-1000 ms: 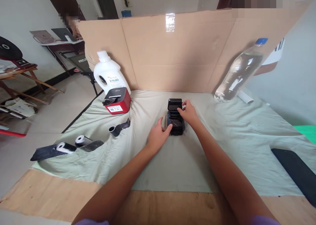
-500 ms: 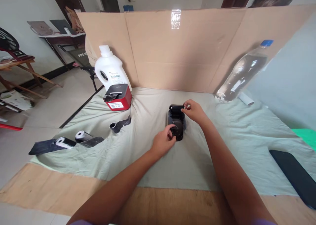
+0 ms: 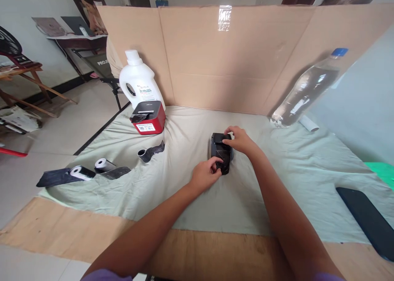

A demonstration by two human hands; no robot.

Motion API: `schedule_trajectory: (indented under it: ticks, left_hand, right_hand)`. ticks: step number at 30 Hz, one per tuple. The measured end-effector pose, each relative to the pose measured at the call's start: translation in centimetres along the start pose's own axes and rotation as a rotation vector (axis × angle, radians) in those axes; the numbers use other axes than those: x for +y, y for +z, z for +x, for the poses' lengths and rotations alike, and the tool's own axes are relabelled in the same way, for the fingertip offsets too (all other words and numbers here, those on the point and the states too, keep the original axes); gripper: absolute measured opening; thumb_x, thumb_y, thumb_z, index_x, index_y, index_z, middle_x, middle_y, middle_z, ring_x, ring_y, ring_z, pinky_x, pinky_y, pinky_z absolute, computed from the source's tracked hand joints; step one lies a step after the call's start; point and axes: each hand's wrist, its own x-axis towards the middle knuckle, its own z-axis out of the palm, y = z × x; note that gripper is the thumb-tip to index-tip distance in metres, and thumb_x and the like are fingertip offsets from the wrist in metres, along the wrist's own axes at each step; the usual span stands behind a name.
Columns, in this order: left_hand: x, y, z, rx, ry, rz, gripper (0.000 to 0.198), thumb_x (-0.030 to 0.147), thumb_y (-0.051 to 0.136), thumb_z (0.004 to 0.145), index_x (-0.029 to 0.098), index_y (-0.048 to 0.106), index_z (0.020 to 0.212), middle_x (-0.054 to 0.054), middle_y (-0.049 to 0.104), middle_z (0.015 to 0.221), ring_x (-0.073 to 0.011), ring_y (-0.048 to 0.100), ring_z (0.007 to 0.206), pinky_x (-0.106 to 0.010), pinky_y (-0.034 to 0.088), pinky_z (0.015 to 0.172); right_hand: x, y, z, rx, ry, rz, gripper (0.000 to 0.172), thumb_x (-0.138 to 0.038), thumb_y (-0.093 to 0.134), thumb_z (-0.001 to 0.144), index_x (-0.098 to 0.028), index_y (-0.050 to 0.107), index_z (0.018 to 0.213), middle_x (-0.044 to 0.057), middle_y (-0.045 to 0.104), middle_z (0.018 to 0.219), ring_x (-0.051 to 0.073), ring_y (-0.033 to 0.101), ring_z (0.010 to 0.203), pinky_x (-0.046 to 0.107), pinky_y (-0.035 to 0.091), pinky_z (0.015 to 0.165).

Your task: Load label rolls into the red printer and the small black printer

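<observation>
Black printer [image 3: 221, 151] sat low on the pale green cloth [image 3: 277, 182], near its middle, closed or nearly closed, with its long side running away from the person. The likeliest trouble, to my eye, was a pinch or a skewed lid. The right hand [image 3: 241, 140] pressed on the far end while fingertips of the left hand [image 3: 205, 176] sat at the near edge, so an uneven push could have caught a fingertip or tipped the black printer on the soft, wrinkled cloth.

The left fingers were curled together and clamped on the near end, thumb on top. The right fingers were bent over the far end with the thumb at its side, closed on the casing. The casing lay between the two hands, touching both.

Further out to the left lay a black-wrapped roll [image 3: 150, 152], two white paper rolls [image 3: 104, 164] on dark strips, a red printer [image 3: 148, 117] and a white jug [image 3: 139, 81] behind it. A water bottle [image 3: 308, 90] leaned on the cardboard screen [image 3: 215, 59] at the right, well apart.
</observation>
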Motion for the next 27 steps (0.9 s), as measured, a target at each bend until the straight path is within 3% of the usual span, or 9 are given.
schedule_trajectory:
  ticks: [5,11,16,27]
  left_hand:
    - [0.0,-0.1,-0.1,-0.001,-0.011,-0.013,0.03,0.025,0.056,0.08,0.028,0.067,0.107,0.006,0.06,0.071,-0.0108,0.056,0.064,-0.022,0.038,0.06]
    - [0.1,-0.2,-0.1,0.002,-0.009,-0.028,0.029,0.024,0.056,0.08,0.029,0.067,0.106,0.007,0.061,0.07,-0.0104,0.056,0.064,-0.022,0.038,0.059]
    - [0.2,-0.3,-0.1,0.003,-0.006,-0.014,0.031,0.025,0.056,0.08,0.03,0.067,0.108,0.007,0.062,0.071,-0.0112,0.057,0.065,-0.023,0.038,0.06]
    - [0.3,-0.3,-0.2,-0.001,0.004,0.006,0.031,0.024,0.056,0.08,0.029,0.066,0.109,0.006,0.064,0.074,-0.0118,0.059,0.068,-0.023,0.039,0.061]
  right_hand:
    - [-0.3,2.1,0.7,-0.01,0.088,0.137,0.038,-0.026,0.068,0.073,-0.028,0.064,0.111,0.007,0.056,0.125,0.032,0.043,0.122,0.048,0.038,0.103]
    - [0.2,3.1,1.1,-0.065,0.131,0.371,0.044,-0.025,0.067,0.069,-0.031,0.064,0.112,0.004,0.056,0.125,0.027,0.05,0.118,0.044,0.044,0.1]
    - [0.2,3.2,1.1,-0.075,0.188,0.406,0.046,-0.024,0.066,0.067,-0.031,0.062,0.113,0.005,0.051,0.128,0.027,0.049,0.121,0.044,0.044,0.101]
    - [0.5,3.3,1.4,-0.07,0.163,0.387,0.047,-0.025,0.068,0.064,-0.03,0.064,0.111,0.004,0.057,0.123,0.025,0.053,0.114,0.041,0.046,0.098]
